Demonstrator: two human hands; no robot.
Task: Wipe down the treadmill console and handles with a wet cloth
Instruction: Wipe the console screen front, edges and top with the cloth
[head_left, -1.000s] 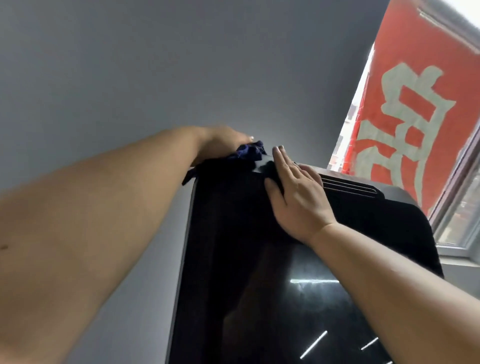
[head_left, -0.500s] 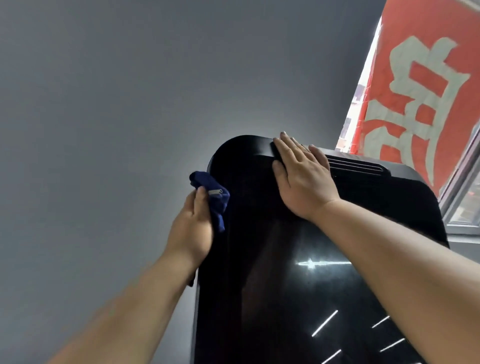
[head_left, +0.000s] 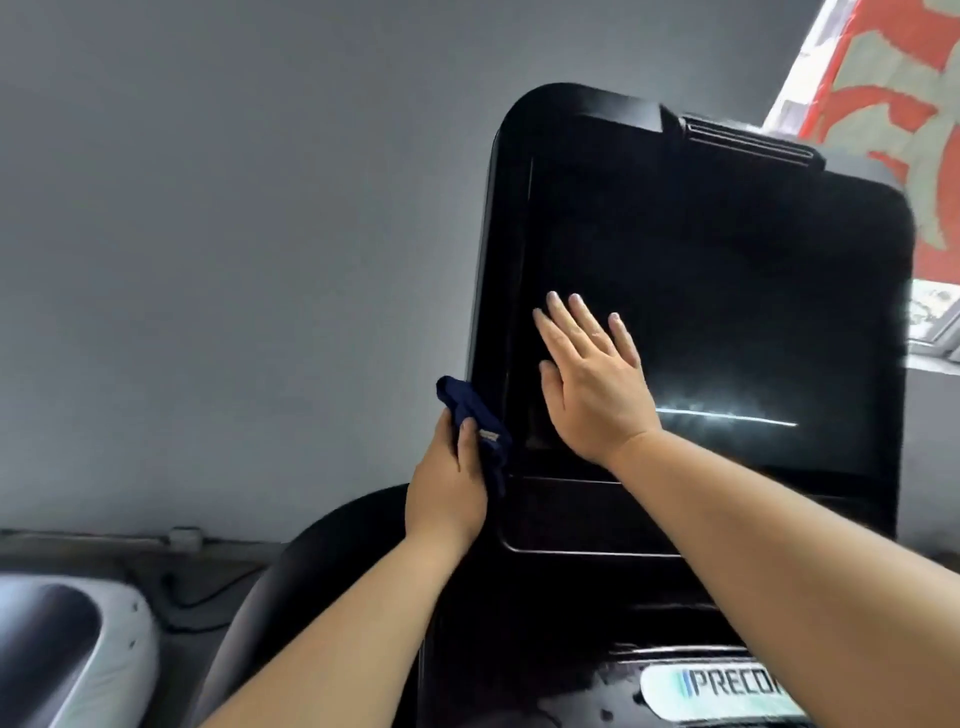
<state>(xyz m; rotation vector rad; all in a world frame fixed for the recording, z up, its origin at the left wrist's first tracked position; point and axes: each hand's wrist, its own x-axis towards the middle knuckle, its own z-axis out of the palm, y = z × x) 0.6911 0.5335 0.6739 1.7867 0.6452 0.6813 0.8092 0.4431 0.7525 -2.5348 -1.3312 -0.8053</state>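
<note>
Now gripping bunched dark-blue cloth (head_left: 471, 410) w/ L hand (head_left: 447, 488) at left edge of glossy black treadmill console (head_left: 571, 111); bracing screen (head_left: 737, 291) w/ flat, straight-fingered R hand (head_left: 592, 384). Best to wipe edge in firm, overlapping strokes.

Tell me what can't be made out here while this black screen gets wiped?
- Head view: the dark blue cloth is partly covered by the left hand; its wetness cannot be told.
- The white logo plate has its end hidden by the right forearm.
- The red and white banner is blurred and cropped at the right edge.
- The flat right hand hides the glossy black screen beneath it.
</note>
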